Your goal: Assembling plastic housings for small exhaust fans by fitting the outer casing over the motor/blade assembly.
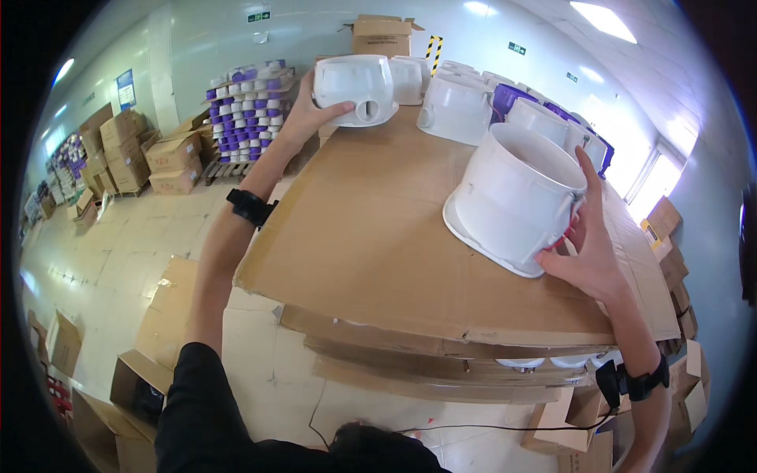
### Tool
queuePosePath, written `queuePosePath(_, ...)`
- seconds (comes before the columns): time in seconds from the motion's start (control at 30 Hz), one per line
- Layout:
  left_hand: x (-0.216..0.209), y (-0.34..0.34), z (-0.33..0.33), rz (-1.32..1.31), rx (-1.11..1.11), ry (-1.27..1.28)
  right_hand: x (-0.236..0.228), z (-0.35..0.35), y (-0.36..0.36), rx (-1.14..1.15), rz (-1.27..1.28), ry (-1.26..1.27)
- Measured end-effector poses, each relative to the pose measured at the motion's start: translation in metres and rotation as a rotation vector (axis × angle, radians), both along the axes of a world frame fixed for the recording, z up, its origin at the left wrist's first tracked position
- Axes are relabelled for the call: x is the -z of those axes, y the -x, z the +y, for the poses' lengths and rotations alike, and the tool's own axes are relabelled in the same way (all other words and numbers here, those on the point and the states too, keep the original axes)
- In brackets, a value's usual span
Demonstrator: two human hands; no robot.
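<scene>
My left hand (307, 117) grips a white plastic housing (352, 79) at the far left corner of the cardboard sheet (371, 229). Its thumb lies across the front, beside a round port near the flared rim. A second, larger white housing (509, 197) stands at the right, open at the top, with a wide flange at its base. My right hand (587, 248) is closed round this one's right side, thumb low near the flange and fingers up the wall. A bit of red shows by that palm. Whether the left housing touches the cardboard is hard to tell.
Behind stand several white housings (456, 106) and purple ones (509, 96) on the same cardboard. Beneath are more cardboard layers (441, 366) with white parts between. A pallet stack of white and purple parts (248, 118), boxes (173, 154) and open cartons (142, 386) surround the stack.
</scene>
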State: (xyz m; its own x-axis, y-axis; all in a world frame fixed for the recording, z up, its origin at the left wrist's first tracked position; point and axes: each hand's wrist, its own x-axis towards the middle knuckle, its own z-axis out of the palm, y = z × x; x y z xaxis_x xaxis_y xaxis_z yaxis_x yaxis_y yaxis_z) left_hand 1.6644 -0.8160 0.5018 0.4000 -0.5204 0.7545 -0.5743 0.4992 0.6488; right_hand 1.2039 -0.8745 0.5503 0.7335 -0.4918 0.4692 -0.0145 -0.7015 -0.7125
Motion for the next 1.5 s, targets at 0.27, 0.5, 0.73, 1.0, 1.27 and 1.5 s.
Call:
queuePosePath(0.27, -0.032, 0.043, 0.077, -0.066, -0.011, 0.004, 0.002, 0.010, 0.036, -0.007, -0.064, -0.005)
queuePosePath(0.5, -0.045, 0.093, 0.131, -0.160, 0.019, -0.047, 0.003, 0.011, 0.048, -0.072, -0.121, 0.058)
queuePosePath(0.73, -0.043, 0.140, 0.159, -0.094, 0.133, -0.129, 0.006, 0.024, 0.042, -0.149, -0.175, -0.041)
queuePosePath(1.0, -0.026, 0.171, 0.167, -0.074, 0.227, -0.235, 0.012, 0.055, 0.038, -0.154, -0.176, -0.130)
queuePosePath(1.27, -0.020, 0.196, 0.179, -0.034, 0.221, -0.263, 0.023, 0.081, 0.037, -0.133, -0.276, -0.149)
queuePosePath(1.5, -0.021, 0.196, 0.181, -0.027, 0.201, -0.227, 0.025, 0.088, 0.034, -0.066, -0.313, -0.091)
